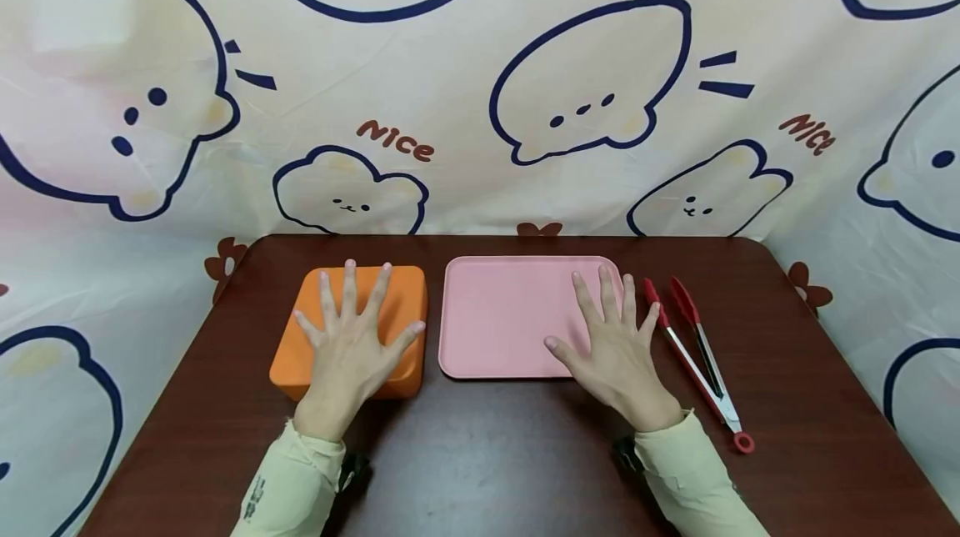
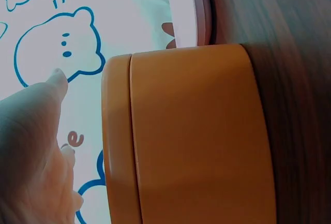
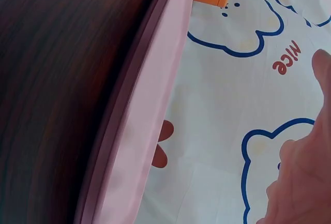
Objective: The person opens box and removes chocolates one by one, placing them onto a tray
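My left hand (image 1: 348,353), its fingers spread wide, hovers over an orange lidded box (image 1: 403,297) on the left. In the left wrist view a gap shows between that hand and the box (image 2: 201,131), whose lid seam runs along its side. At the centre lies a shallow pink rectangular tray (image 1: 495,320). Above the tray's right part is my right hand (image 1: 615,358), fingers also spread and holding nothing. The right wrist view shows this hand (image 3: 305,172) raised apart from the tray's rim (image 3: 147,105).
To the right of the tray lies a pair of tongs (image 1: 730,414) with red tips and a red pull ring, its arms parted. Everything stands on a dark brown table (image 1: 480,454). A pale cloth (image 1: 465,95) with cartoon drawings hangs behind and at both sides.
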A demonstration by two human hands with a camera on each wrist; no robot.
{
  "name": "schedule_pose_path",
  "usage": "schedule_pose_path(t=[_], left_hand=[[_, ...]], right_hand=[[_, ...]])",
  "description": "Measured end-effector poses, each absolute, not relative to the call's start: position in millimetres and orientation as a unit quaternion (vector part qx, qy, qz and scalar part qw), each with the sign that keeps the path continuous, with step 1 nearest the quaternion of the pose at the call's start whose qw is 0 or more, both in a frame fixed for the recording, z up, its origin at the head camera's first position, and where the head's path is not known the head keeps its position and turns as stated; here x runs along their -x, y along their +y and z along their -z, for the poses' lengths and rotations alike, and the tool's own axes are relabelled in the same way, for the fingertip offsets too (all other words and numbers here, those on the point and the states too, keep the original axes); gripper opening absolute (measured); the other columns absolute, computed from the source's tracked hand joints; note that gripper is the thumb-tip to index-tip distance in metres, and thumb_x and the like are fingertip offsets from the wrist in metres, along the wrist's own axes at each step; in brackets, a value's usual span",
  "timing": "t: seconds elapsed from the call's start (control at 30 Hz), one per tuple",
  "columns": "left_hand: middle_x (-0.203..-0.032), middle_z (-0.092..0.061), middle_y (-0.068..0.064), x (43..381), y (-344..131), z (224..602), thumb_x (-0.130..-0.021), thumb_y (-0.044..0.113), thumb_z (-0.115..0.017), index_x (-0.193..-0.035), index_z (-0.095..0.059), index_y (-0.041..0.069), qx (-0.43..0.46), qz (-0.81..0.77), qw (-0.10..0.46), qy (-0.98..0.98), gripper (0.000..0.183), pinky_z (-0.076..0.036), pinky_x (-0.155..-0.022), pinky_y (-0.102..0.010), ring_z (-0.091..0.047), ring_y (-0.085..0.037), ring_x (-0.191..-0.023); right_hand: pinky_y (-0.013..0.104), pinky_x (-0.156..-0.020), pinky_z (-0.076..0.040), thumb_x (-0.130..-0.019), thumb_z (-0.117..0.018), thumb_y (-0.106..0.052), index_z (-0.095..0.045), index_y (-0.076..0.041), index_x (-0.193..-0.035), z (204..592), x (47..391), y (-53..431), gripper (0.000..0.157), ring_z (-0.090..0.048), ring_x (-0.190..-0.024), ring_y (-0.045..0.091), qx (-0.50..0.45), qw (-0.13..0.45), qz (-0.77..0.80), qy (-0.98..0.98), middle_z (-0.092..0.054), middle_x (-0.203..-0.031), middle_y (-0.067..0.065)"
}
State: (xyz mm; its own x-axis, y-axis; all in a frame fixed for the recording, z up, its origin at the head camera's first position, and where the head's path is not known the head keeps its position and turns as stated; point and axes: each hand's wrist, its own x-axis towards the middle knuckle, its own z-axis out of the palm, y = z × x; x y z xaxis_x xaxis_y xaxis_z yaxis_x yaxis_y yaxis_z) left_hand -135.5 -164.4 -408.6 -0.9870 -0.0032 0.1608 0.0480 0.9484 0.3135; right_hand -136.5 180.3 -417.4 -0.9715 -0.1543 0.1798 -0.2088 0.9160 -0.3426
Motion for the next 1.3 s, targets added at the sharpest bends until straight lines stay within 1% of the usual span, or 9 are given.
schedule_pose_path(t=[0.17,0.23,0.37,0.47,0.63,0.87,1.07,1.13,1.3], left_hand=[[-0.172,0.005,-0.014,135.7,-166.1,407.5,-0.091,0.074,-0.051,-0.163,-0.003,0.041,0.012,0.165,0.09,-0.982,0.092,0.002,-0.107,-0.088,0.007,-0.052,-0.155],[-0.172,0.004,-0.015,136.1,-166.8,406.9,-0.092,0.072,-0.053,-0.163,-0.002,0.041,0.012,0.169,0.093,-0.981,0.093,0.002,-0.107,-0.088,0.007,-0.051,-0.155],[-0.172,0.003,-0.016,136.7,-169.0,406.5,-0.091,0.074,-0.051,-0.163,0.0,0.039,0.011,0.17,0.094,-0.981,0.094,0.001,-0.108,-0.088,0.007,-0.051,-0.155],[-0.172,0.003,-0.017,136.7,-171.9,406.2,-0.092,0.075,-0.049,-0.164,-0.001,0.038,0.011,0.172,0.093,-0.981,0.094,0.0,-0.107,-0.088,0.007,-0.051,-0.155],[-0.171,0.003,-0.018,136.4,-179.5,405.9,-0.092,0.074,-0.05,-0.165,-0.004,0.033,0.008,0.178,0.096,-0.979,0.095,0.0,-0.107,-0.089,0.011,-0.05,-0.155],[-0.171,-0.001,-0.021,133.1,-191.4,405.2,-0.093,0.072,-0.05,-0.165,-0.004,0.034,0.003,0.177,0.106,-0.978,0.094,-0.002,-0.108,-0.088,0.006,-0.051,-0.155],[-0.171,0.001,-0.022,131.4,-202.0,406.6,-0.094,0.069,-0.052,-0.165,-0.006,0.031,0.0,0.183,0.109,-0.977,0.093,-0.002,-0.109,-0.087,0.005,-0.051,-0.155],[-0.171,0.002,-0.022,131.1,-206.4,408.2,-0.094,0.069,-0.052,-0.165,-0.007,0.031,0.0,0.184,0.108,-0.977,0.092,-0.003,-0.109,-0.086,0.005,-0.051,-0.155],[-0.17,-0.001,-0.023,129.3,-218.5,412.7,-0.094,0.07,-0.051,-0.165,-0.013,0.027,0.0,0.183,0.103,-0.978,0.091,-0.007,-0.111,-0.084,0.001,-0.053,-0.154]], right_hand=[[0.081,-0.114,0.006,-0.09,-0.054,-0.071,-0.014,-0.031,-0.164,418.5,136.0,175.9,0.094,0.013,-0.158,0.041,-0.096,0.079,-0.182,-0.975,0.005,-0.173,0.007],[0.081,-0.115,0.006,-0.089,-0.055,-0.071,-0.014,-0.031,-0.164,418.4,136.2,173.5,0.094,0.013,-0.158,0.04,-0.1,0.08,-0.182,-0.975,0.004,-0.173,0.007],[0.08,-0.115,0.007,-0.089,-0.055,-0.071,-0.014,-0.03,-0.165,418.1,136.9,167.4,0.095,0.014,-0.158,0.039,-0.109,0.076,-0.175,-0.976,0.0,-0.173,0.01],[0.08,-0.115,0.006,-0.09,-0.055,-0.07,-0.014,-0.03,-0.165,418.7,137.7,162.5,0.094,0.011,-0.158,0.041,-0.117,0.079,-0.171,-0.975,-0.004,-0.172,0.013],[0.078,-0.117,0.003,-0.09,-0.055,-0.07,-0.015,-0.031,-0.164,419.5,139.7,154.4,0.093,0.005,-0.158,0.042,-0.132,0.084,-0.169,-0.973,-0.005,-0.173,0.011],[0.073,-0.12,0.004,-0.089,-0.055,-0.071,-0.014,-0.034,-0.164,422.9,138.5,143.9,0.093,0.005,-0.159,0.04,-0.142,0.072,-0.17,-0.972,-0.007,-0.173,0.01],[0.072,-0.122,-0.001,-0.09,-0.052,-0.072,-0.017,-0.033,-0.164,426.8,138.6,133.8,0.091,0.001,-0.159,0.04,-0.16,0.072,-0.164,-0.971,-0.011,-0.172,0.01],[0.071,-0.123,-0.001,-0.091,-0.051,-0.072,-0.017,-0.034,-0.164,428.4,138.5,130.6,0.089,0.001,-0.159,0.039,-0.165,0.065,-0.168,-0.97,-0.01,-0.172,0.01],[0.07,-0.123,-0.004,-0.092,-0.05,-0.073,-0.019,-0.033,-0.164,431.9,138.2,122.8,0.088,-0.005,-0.159,0.041,-0.176,0.058,-0.169,-0.968,-0.013,-0.172,0.012]])
